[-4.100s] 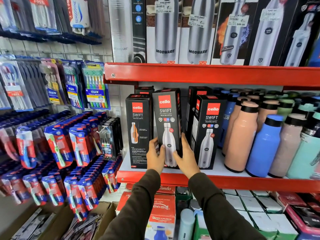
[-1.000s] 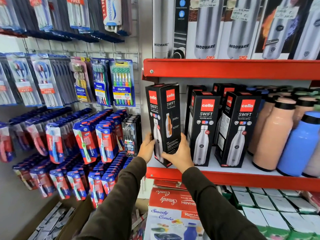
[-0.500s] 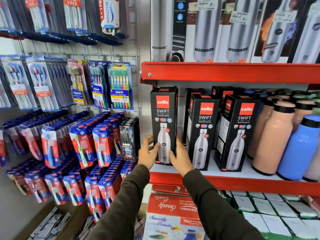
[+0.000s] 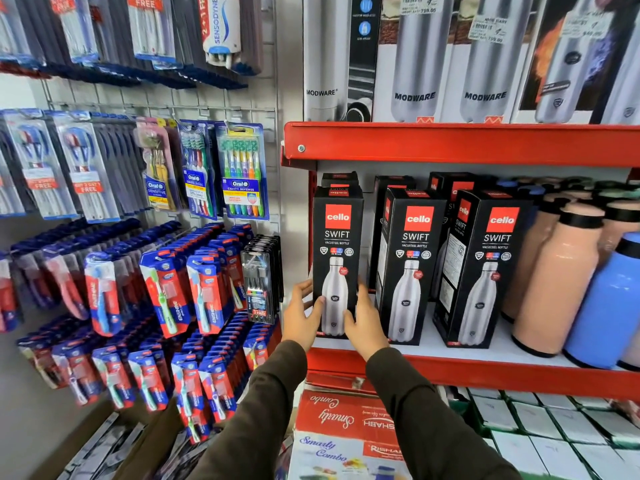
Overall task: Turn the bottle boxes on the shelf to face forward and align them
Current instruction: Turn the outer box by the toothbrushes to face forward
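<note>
Both hands clamp leftmost cello box (image 4: 336, 258) low down: left hand (image 4: 302, 318) on its left edge, right hand (image 4: 364, 320) on its right. Box upright, front-facing, at shelf (image 4: 450, 370) left end, beside two matching boxes (image 4: 446, 268).

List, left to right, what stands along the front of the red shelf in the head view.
Left Cello Swift box, held between the left hand and right hand → middle Cello Swift box → right Cello Swift box → peach bottle → blue bottle.
</note>
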A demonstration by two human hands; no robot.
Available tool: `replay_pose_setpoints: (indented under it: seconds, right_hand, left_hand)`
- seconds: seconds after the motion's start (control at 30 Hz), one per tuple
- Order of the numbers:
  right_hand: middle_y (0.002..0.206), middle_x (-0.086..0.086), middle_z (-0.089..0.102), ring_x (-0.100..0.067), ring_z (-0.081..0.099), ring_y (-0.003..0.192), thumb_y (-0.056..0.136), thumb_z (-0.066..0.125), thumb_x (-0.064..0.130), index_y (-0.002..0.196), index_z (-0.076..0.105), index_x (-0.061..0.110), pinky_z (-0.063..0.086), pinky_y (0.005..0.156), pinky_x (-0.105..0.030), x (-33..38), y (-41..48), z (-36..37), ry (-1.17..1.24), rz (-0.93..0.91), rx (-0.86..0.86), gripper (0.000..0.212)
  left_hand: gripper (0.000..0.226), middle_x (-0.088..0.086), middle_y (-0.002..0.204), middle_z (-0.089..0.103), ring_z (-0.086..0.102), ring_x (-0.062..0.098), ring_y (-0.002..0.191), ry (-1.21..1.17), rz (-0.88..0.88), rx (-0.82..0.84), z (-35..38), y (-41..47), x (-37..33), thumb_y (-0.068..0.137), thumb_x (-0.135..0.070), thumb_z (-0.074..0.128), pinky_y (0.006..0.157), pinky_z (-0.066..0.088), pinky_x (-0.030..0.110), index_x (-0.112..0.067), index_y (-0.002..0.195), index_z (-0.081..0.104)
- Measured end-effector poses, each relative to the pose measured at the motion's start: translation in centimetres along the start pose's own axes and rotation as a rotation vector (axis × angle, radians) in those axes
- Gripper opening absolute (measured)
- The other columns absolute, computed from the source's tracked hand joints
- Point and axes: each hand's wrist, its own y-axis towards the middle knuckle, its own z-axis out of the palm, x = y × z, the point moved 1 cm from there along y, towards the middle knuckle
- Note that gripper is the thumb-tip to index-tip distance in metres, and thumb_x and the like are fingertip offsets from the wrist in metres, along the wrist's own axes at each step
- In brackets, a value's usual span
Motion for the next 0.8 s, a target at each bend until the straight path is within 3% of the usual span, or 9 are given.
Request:
replay_pose_setpoints:
  seconds: [0.07, 0.3, 0.47, 0.53, 0.6, 0.7, 0.8]
  right_hand:
    - [0.146, -0.013, 0.048, -0.026, 0.050, 0.134, 0.093, 0.047, -0.004, 0.154, 0.013, 0.024, 0.041, 0.112, -0.039, 0.1, 0.0, 0.0, 0.006, -0.001, 0.001, 0.075]
    - [0.151, -0.009, 0.043, -0.022, 0.041, 0.141, 0.094, 0.051, 0.002, 0.152, 0.023, 0.020, 0.035, 0.117, -0.039, -0.2, 0.0, 0.1, 0.050, 0.003, -0.065, 0.067]
    - [0.151, -0.008, 0.045, -0.020, 0.041, 0.141, 0.101, 0.043, 0.013, 0.150, 0.031, 0.019, 0.029, 0.114, -0.025, -0.1, -0.7, 0.3, 0.137, 0.033, -0.110, 0.051]
    - [0.146, -0.010, 0.050, -0.021, 0.045, 0.138, 0.102, 0.041, 0.014, 0.150, 0.033, 0.018, 0.029, 0.107, -0.018, -0.2, -0.9, 0.0, 0.147, 0.048, -0.119, 0.049]
    - [0.140, -0.012, 0.056, -0.024, 0.052, 0.131, 0.103, 0.041, 0.015, 0.149, 0.035, 0.017, 0.031, 0.098, -0.011, -0.1, -1.3, -0.4, 0.155, 0.047, -0.119, 0.047]
    - [0.131, -0.016, 0.062, -0.028, 0.057, 0.121, 0.103, 0.042, 0.015, 0.149, 0.037, 0.017, 0.037, 0.088, -0.008, 0.1, -2.3, -0.7, 0.192, 0.030, -0.107, 0.046]
    - [0.132, -0.012, 0.062, -0.022, 0.055, 0.123, 0.103, 0.043, 0.017, 0.148, 0.037, 0.017, 0.033, 0.094, -0.008, 0.0, -3.2, -0.9, 0.191, 0.015, -0.097, 0.046]
  left_hand:
    - [0.039, -0.007, 0.125, 0.055, 0.054, 0.008, 0.115, 0.000, -0.009, 0.001, 0.0, 0.0, -0.1, 0.095, -0.016, 0.056, 0.084, 0.040, -0.004, -0.013, 0.132, 0.046]
    - [0.035, -0.007, 0.122, 0.057, 0.056, 0.010, 0.114, -0.054, -0.064, -0.009, 0.0, -0.2, -0.3, 0.098, -0.025, 0.052, 0.084, 0.041, 0.006, -0.018, 0.131, 0.049]
    - [0.030, -0.006, 0.118, 0.059, 0.056, -0.014, 0.102, -0.086, -0.078, -0.042, -0.1, -0.6, -0.6, 0.098, -0.018, 0.050, 0.077, 0.043, -0.003, -0.017, 0.129, 0.052]
    - [0.028, -0.006, 0.117, 0.060, 0.058, -0.001, 0.110, -0.098, -0.076, -0.038, -0.2, -0.9, -0.7, 0.098, -0.020, 0.052, 0.083, 0.047, 0.004, -0.022, 0.126, 0.054]
    - [0.025, -0.006, 0.117, 0.061, 0.057, 0.008, 0.117, -0.127, -0.085, -0.034, -0.3, -1.3, -0.7, 0.097, -0.022, 0.053, 0.095, 0.050, 0.022, -0.030, 0.121, 0.055]
    - [0.024, -0.006, 0.118, 0.062, 0.057, 0.009, 0.118, -0.132, -0.085, -0.040, -0.6, -2.0, -0.8, 0.096, -0.025, 0.055, 0.102, 0.050, 0.038, -0.037, 0.117, 0.056]
    - [0.024, -0.008, 0.118, 0.065, 0.058, 0.007, 0.119, -0.134, -0.090, -0.048, -0.7, -2.9, -0.9, 0.096, -0.029, 0.056, 0.102, 0.051, 0.043, -0.047, 0.111, 0.058]
